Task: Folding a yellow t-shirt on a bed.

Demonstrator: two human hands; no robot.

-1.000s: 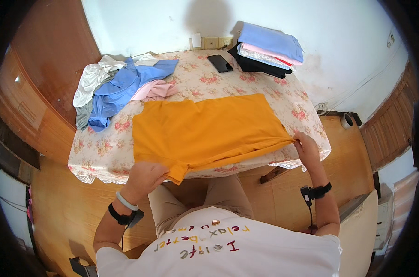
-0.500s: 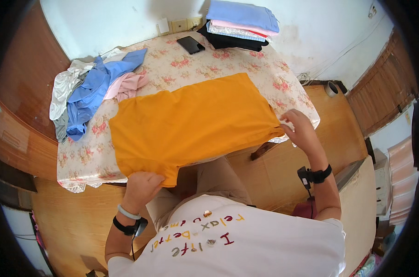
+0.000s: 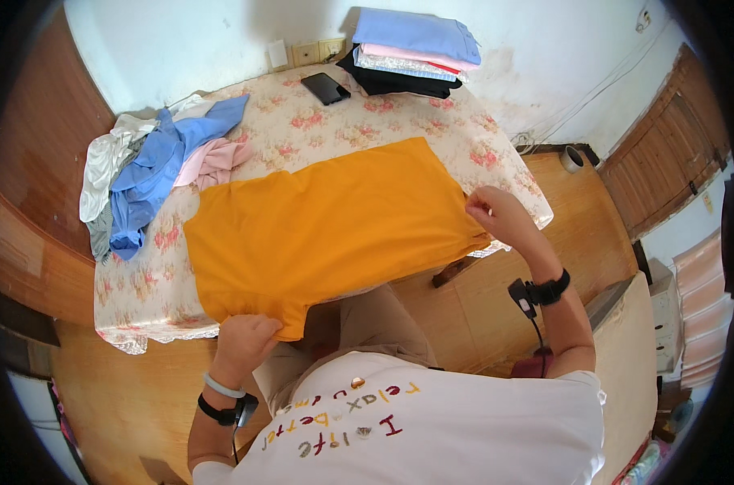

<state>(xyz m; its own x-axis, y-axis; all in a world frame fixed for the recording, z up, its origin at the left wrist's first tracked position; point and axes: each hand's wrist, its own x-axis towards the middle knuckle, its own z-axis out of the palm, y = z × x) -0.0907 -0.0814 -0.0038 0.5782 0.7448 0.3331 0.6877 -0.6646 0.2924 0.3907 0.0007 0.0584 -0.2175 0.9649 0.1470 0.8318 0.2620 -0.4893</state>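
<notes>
An orange-yellow T-shirt (image 3: 322, 222) lies flat and doubled over lengthwise across the table, with its short sleeve hanging over the near edge. My left hand (image 3: 250, 338) is closed on the shirt by that sleeve, its fingertips partly hidden. At the hem end on the right, my right hand (image 3: 499, 216) has its fingers drawn together against the shirt's edge. They appear to pinch the cloth.
The table wears a floral tablecloth (image 3: 335, 121). Crumpled clothes (image 3: 153, 162) in blue, white and pink lie at the left. A phone (image 3: 326, 88) and a stack of folded clothes (image 3: 415, 48) sit along the back, by the wall.
My right hand has moved up along the hem from the near corner toward the middle. My left hand stays at the sleeve. The whole view has shifted slightly.
</notes>
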